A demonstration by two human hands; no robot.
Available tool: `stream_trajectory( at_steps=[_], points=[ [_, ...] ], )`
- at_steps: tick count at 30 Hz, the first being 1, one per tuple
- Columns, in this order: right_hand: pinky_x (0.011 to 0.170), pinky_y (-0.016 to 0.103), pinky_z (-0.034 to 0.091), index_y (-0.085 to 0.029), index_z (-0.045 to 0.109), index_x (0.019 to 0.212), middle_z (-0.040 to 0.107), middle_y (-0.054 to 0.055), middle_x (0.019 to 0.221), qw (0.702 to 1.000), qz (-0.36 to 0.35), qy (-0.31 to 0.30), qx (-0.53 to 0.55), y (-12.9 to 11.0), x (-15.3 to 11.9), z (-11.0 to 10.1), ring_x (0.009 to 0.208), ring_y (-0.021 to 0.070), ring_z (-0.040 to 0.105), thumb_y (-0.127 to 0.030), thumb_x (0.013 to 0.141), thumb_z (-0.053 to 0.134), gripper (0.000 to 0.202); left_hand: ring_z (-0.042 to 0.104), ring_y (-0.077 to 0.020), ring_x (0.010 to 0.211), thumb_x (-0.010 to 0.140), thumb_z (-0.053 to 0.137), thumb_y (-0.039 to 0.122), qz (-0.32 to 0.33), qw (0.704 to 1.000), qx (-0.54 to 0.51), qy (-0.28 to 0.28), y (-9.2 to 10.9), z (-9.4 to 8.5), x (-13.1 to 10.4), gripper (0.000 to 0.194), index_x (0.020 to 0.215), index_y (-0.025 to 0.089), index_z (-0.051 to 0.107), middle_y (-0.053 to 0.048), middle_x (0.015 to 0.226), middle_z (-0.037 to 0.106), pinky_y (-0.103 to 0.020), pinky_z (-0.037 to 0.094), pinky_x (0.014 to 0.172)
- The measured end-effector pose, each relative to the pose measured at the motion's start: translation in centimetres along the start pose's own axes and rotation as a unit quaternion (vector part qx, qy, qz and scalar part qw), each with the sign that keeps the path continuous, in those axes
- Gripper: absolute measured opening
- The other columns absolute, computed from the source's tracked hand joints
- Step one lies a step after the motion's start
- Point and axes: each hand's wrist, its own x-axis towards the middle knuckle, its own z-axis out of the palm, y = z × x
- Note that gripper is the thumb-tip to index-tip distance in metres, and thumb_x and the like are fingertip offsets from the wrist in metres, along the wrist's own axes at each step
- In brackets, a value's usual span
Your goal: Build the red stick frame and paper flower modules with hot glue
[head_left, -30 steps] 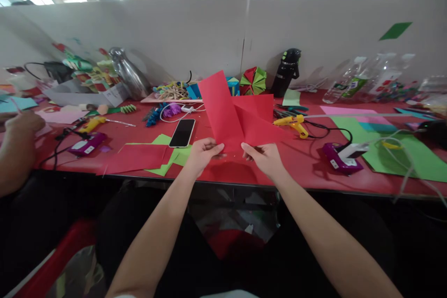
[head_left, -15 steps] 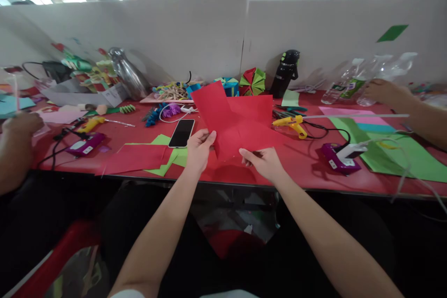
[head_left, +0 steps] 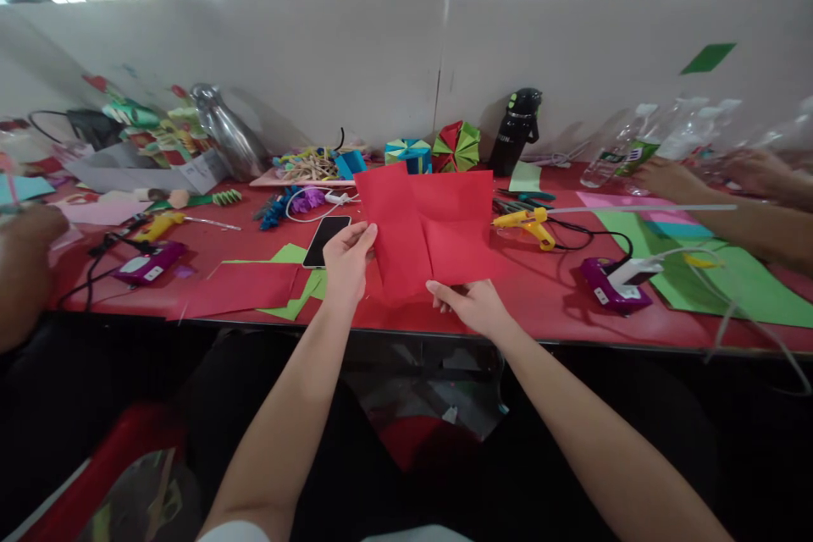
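Between my two hands a creased sheet of red paper [head_left: 438,233] is held up above the table's front part. My left hand [head_left: 348,258] pinches its left edge, thumb in front. At the bottom edge my right hand [head_left: 467,303] grips it with the thumb on top and the fingers behind. A vertical fold and a horizontal crease show in the paper, and its left part stands at an angle to the rest. Just behind my left hand lies a phone [head_left: 327,239]. More red paper [head_left: 247,285] rests on green sheets [head_left: 292,254] to the left.
Right of the paper are a yellow glue gun [head_left: 530,224], a purple power socket [head_left: 615,284] with cables, and green sheets [head_left: 730,271]. A black bottle [head_left: 516,131] and folded paper pieces [head_left: 457,146] stand behind. Other people's hands [head_left: 673,179] work at both sides.
The red paper has opened out and flattened, its left part tilting less. My left hand has shifted slightly left and up. At the right, another person's hand has moved left among the bottles.
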Motion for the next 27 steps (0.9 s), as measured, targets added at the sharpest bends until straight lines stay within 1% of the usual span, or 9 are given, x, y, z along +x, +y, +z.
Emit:
stream_trajectory(
  at_steps=[3, 5, 7, 11, 13, 20, 22, 24, 27],
  points=[
    [0.058, 0.026, 0.05, -0.019, 0.065, 0.061, 0.065, 0.004, 0.059, 1.0, -0.001, -0.009, 0.008, -0.1, -0.2, 0.3, 0.055, 0.0149, 0.061, -0.055, 0.085, 0.062, 0.044, 0.059, -0.0101, 0.055, 0.072, 0.079, 0.039, 0.0, 1.0, 0.004, 0.022, 0.0, 0.0, 0.1, 0.026, 0.078, 0.016, 0.069, 0.0, 0.067, 0.065, -0.021, 0.046, 0.053],
    [0.059, 0.026, 0.05, -0.019, 0.065, 0.061, 0.065, 0.004, 0.059, 1.0, -0.009, -0.016, 0.006, -0.2, -0.3, 0.4, 0.055, 0.0146, 0.061, -0.054, 0.086, 0.061, 0.043, 0.054, -0.0083, 0.051, 0.076, 0.076, 0.04, 0.01, 0.999, 0.002, 0.038, 0.0, 0.1, 0.1, 0.027, 0.071, 0.017, 0.065, 0.003, 0.061, 0.06, -0.02, 0.043, 0.051],
    [0.059, 0.026, 0.051, -0.019, 0.065, 0.061, 0.065, 0.003, 0.059, 1.0, -0.015, -0.018, 0.003, -0.4, -0.4, 0.5, 0.055, 0.0146, 0.062, -0.054, 0.085, 0.061, 0.043, 0.056, -0.0085, 0.054, 0.076, 0.076, 0.038, 0.013, 0.999, -0.008, 0.04, 0.0, 0.3, 0.2, 0.024, 0.072, 0.017, 0.065, 0.003, 0.062, 0.061, -0.02, 0.045, 0.054],
    [0.057, 0.026, 0.051, -0.02, 0.064, 0.062, 0.065, 0.003, 0.06, 1.0, -0.008, -0.023, 0.0, -0.6, -0.6, 0.5, 0.054, 0.0145, 0.062, -0.055, 0.083, 0.063, 0.042, 0.066, -0.0133, 0.071, 0.072, 0.079, 0.031, 0.007, 0.999, -0.049, -0.002, 0.2, 0.2, 0.7, 0.023, 0.087, 0.017, 0.068, -0.002, 0.08, 0.07, -0.025, 0.051, 0.069],
    [0.057, 0.026, 0.051, -0.02, 0.063, 0.062, 0.065, 0.002, 0.059, 1.0, -0.003, -0.031, -0.001, -0.6, -0.7, 0.6, 0.054, 0.0143, 0.062, -0.055, 0.083, 0.063, 0.041, 0.067, -0.0146, 0.073, 0.071, 0.08, 0.031, 0.01, 0.998, -0.054, -0.012, 0.2, -0.1, 1.0, 0.025, 0.088, 0.017, 0.068, -0.003, 0.083, 0.071, -0.027, 0.052, 0.072],
    [0.059, 0.027, 0.053, -0.02, 0.065, 0.062, 0.067, 0.003, 0.061, 0.999, 0.007, -0.047, 0.0, -0.5, -0.8, 0.6, 0.057, 0.0151, 0.064, -0.055, 0.083, 0.063, 0.04, 0.065, -0.0139, 0.067, 0.072, 0.078, 0.039, 0.005, 0.998, -0.038, 0.046, 0.2, -0.8, 1.8, 0.027, 0.074, 0.017, 0.064, -0.002, 0.073, 0.068, -0.024, 0.05, 0.063],
    [0.059, 0.027, 0.053, -0.02, 0.065, 0.062, 0.066, 0.003, 0.059, 0.999, 0.015, -0.042, 0.007, -0.5, -0.9, 0.5, 0.056, 0.0155, 0.064, -0.056, 0.081, 0.065, 0.04, 0.064, -0.013, 0.065, 0.074, 0.076, 0.036, -0.003, 0.997, -0.038, 0.062, 0.3, -0.8, 1.9, 0.024, 0.072, 0.017, 0.062, -0.001, 0.069, 0.066, -0.023, 0.05, 0.063],
    [0.057, 0.027, 0.053, -0.019, 0.066, 0.062, 0.066, 0.003, 0.059, 0.999, 0.022, -0.042, 0.011, -0.6, -0.9, 0.4, 0.055, 0.0155, 0.064, -0.056, 0.079, 0.067, 0.04, 0.062, -0.0116, 0.062, 0.074, 0.075, 0.029, -0.01, 0.996, -0.051, 0.065, 0.4, -0.9, 2.1, 0.017, 0.072, 0.017, 0.062, 0.001, 0.067, 0.065, -0.023, 0.05, 0.064],
    [0.057, 0.027, 0.053, -0.019, 0.066, 0.063, 0.067, 0.003, 0.059, 0.998, 0.019, -0.052, 0.015, -0.6, -0.9, 0.1, 0.056, 0.0155, 0.064, -0.056, 0.079, 0.067, 0.039, 0.064, -0.0111, 0.064, 0.072, 0.074, 0.02, -0.004, 0.995, -0.073, 0.06, 0.9, -1.3, 2.5, 0.012, 0.077, 0.018, 0.064, 0.001, 0.072, 0.067, -0.023, 0.05, 0.066]
  ],
)
